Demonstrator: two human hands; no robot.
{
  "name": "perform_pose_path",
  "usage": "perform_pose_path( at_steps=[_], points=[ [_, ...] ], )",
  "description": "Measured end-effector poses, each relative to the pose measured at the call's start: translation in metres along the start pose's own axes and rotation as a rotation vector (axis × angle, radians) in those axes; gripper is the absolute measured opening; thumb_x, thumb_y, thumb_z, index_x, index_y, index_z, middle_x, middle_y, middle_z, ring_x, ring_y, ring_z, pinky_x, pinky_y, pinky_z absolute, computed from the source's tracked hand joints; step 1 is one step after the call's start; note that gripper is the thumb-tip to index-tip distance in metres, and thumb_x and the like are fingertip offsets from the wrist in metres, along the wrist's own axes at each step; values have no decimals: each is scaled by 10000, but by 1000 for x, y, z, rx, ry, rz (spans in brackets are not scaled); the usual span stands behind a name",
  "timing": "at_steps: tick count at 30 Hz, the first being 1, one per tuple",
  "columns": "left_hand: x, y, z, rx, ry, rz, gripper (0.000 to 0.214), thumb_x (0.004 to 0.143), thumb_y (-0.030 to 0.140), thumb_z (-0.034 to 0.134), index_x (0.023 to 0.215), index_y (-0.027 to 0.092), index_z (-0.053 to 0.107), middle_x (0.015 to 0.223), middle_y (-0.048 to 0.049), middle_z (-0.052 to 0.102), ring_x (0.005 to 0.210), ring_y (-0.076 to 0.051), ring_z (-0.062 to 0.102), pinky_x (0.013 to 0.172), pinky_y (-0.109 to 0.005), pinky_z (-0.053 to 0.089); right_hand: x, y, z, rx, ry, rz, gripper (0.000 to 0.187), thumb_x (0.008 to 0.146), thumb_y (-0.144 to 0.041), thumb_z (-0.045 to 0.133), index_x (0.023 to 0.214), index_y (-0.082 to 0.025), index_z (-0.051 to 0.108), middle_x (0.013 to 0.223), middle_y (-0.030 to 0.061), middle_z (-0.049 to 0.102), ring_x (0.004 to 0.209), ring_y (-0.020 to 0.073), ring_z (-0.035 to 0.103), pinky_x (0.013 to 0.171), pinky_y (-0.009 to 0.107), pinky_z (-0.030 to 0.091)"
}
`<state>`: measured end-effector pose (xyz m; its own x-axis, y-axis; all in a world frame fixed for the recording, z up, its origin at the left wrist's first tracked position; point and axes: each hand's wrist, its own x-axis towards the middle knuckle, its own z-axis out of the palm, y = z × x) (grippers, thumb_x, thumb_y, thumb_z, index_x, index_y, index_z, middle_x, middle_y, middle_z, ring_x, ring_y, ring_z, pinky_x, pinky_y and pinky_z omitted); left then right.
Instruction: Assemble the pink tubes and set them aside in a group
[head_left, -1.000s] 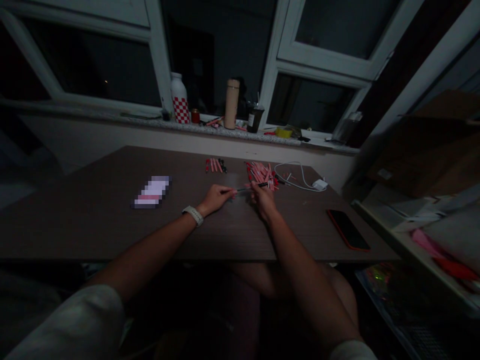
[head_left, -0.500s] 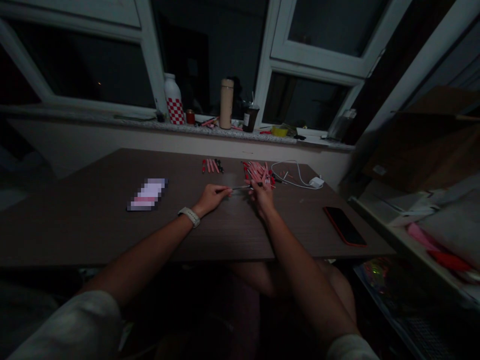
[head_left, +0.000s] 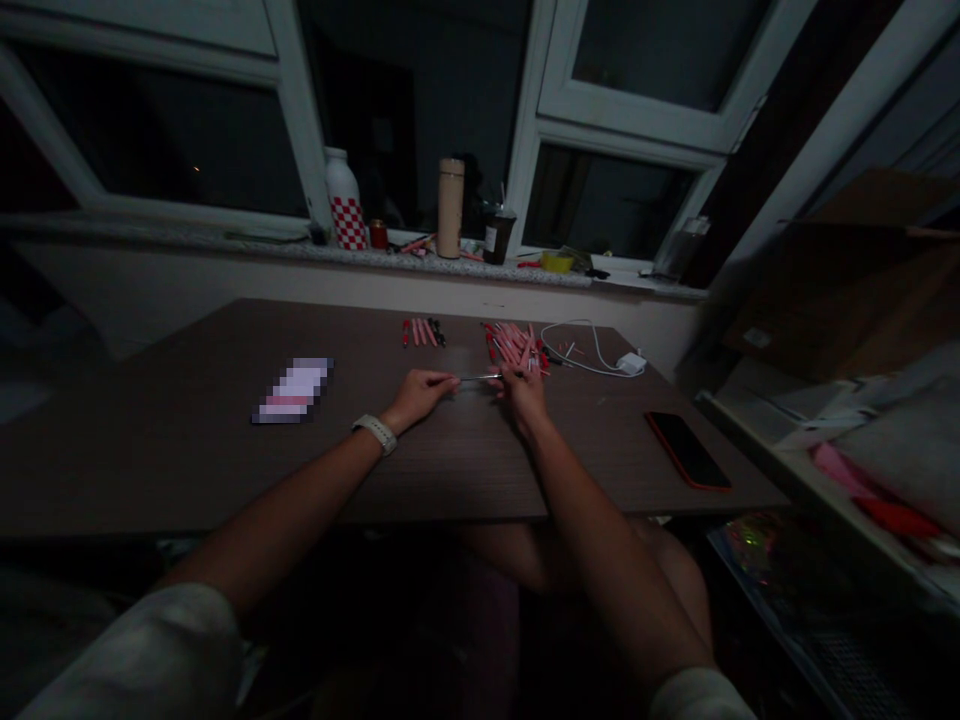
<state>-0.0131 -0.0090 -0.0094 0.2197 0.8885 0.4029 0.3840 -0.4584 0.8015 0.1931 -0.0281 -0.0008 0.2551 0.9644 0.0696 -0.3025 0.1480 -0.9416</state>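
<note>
My left hand (head_left: 421, 394) and my right hand (head_left: 523, 389) rest on a dark wooden table (head_left: 225, 460) and pinch the two ends of one thin pen part (head_left: 477, 377), a slim rod held level between them. The left hand wears a pale wristband. Just beyond my right hand lies a heap of pink and red pens (head_left: 514, 345). A short row of finished pens (head_left: 421, 331) lies farther left, past my left hand.
A white cable with charger (head_left: 600, 358) lies right of the heap, a dark phone in a red case (head_left: 687, 450) near the right edge. A blurred pale packet (head_left: 294, 389) lies left. Bottles and cups stand on the windowsill (head_left: 450, 208). Cluttered shelves stand at right.
Both hands stay on the same thin part; the right hand has slid slightly along it toward the left. The view has tilted a little.
</note>
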Motion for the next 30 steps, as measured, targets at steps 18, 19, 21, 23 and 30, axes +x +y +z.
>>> perform_pose_path(
  at_steps=[18,19,21,23,30],
  points=[
    [-3,10,0,-106,42,-47,487,761,572,730,930,122,811,810,-79,780,664,-176,631,625,-264,473,-7,3,2,-113,-75,24,354,765,-481,790,814,-208,570,809,1,744,538,115,681,373,158,409],
    [-3,10,-1,-131,39,-73,501,757,571,736,963,120,807,819,-81,780,609,-152,592,578,-255,443,-7,2,2,-116,-87,26,362,747,-468,809,809,-207,565,805,-3,746,535,108,673,377,154,406],
    [-5,10,-1,-209,25,-127,538,742,567,754,1042,122,791,851,-88,781,532,-111,507,514,-241,377,-8,1,1,-146,-119,32,377,740,-476,817,786,-197,568,743,3,740,523,101,657,387,148,396],
    [-5,11,0,-294,31,-158,563,716,566,781,1062,122,782,871,-97,776,511,-88,453,495,-234,331,-9,1,0,-183,-149,50,402,768,-526,786,761,-188,568,661,19,723,496,101,637,388,149,378],
    [-3,10,0,-493,76,-176,531,670,566,830,958,123,780,854,-89,733,540,-72,417,496,-227,284,-10,6,-2,-203,-258,27,471,712,-617,786,809,-203,585,848,24,770,530,93,634,419,165,399]
  ],
)
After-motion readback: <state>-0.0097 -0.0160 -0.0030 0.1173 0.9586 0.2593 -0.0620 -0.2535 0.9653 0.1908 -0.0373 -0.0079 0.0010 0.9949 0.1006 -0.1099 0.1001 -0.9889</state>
